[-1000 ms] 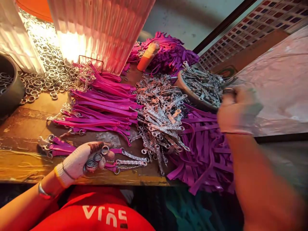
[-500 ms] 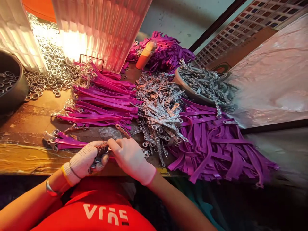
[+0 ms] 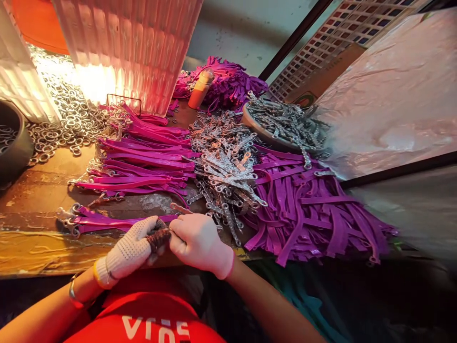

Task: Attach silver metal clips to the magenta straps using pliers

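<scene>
My left hand (image 3: 137, 245), in a white dotted glove with dark, worn fingertips, is closed; metal rings showed in its palm a moment ago but its fingers hide them now. Against its fingertips my gloved right hand (image 3: 198, 240) is pinched, and what lies between the fingers is hidden. A thin link (image 3: 180, 208) pokes out just above the right knuckles; whether it is held or lying there I cannot tell. Behind the left hand, a small bundle of purple straps (image 3: 107, 220) with rings at its left end lies along the table edge.
Several rows of purple straps (image 3: 146, 157) lie beyond the hands, beside a heap of silver braided links (image 3: 224, 166). More links fill a bowl (image 3: 260, 128). Loose purple straps (image 3: 303, 205) hang over the edge. Metal rings (image 3: 67, 119) and a dark pot (image 3: 16, 147) stand left.
The left hand has rolled over and closed, so the rings in its palm no longer show. Both hands remain together; the whole view has shifted a little.
</scene>
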The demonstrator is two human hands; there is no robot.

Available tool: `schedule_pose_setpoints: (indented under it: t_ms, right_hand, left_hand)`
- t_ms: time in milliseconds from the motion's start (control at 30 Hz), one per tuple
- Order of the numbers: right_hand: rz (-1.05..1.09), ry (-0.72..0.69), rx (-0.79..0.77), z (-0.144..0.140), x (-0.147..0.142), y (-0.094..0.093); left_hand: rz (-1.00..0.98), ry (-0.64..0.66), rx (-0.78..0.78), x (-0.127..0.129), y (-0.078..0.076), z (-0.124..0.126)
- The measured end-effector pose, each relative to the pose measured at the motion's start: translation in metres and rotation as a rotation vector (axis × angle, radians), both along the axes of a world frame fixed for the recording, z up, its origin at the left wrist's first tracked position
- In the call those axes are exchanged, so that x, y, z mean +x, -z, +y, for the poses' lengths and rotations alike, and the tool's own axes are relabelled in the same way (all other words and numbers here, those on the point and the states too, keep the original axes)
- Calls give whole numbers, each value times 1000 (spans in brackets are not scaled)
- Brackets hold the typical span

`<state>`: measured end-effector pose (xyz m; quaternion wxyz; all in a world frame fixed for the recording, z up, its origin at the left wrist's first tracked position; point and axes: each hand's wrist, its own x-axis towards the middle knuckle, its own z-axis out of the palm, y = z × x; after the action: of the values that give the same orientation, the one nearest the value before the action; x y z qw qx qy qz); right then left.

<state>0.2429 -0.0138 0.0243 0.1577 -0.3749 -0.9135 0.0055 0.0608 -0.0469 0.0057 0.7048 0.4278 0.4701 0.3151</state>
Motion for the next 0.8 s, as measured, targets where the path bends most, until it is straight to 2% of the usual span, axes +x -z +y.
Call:
schedule_pose_setpoints:
  t_ms: [167, 233, 300, 367, 467, 533, 600, 667, 733, 800]
  right_hand:
    - [75, -13, 147, 0, 0, 4]
    - [126, 1, 28, 1, 3, 7]
    - [198, 50, -194, 4, 10, 9]
    - [251, 110, -309, 11, 21, 7]
    - [363, 255, -244, 26, 43, -2]
    - [454, 375, -248, 36, 55, -6]
    - [492, 431, -299, 44, 59, -3]
    - [499, 414, -324, 49, 55, 5]
    - [493, 367, -317, 52, 45, 16]
    - [510, 315, -320, 53, 34, 25]
  left_hand:
    - [-260, -86, -238, 7, 5, 9]
    - [-310, -108, -277, 11, 3, 17]
    - [-242, -54, -204, 12, -1, 30]
    - [-39, 32, 27, 9, -5, 50]
    - [476, 21, 540, -2, -3, 88]
    - [835, 10, 770, -6, 4, 111]
    - [1134, 118, 825, -6, 12, 126]
    - [1356, 243, 809, -1, 19, 132]
    - [1455, 299, 810, 3, 22, 131]
    - [1386, 262, 821, 4, 21, 126]
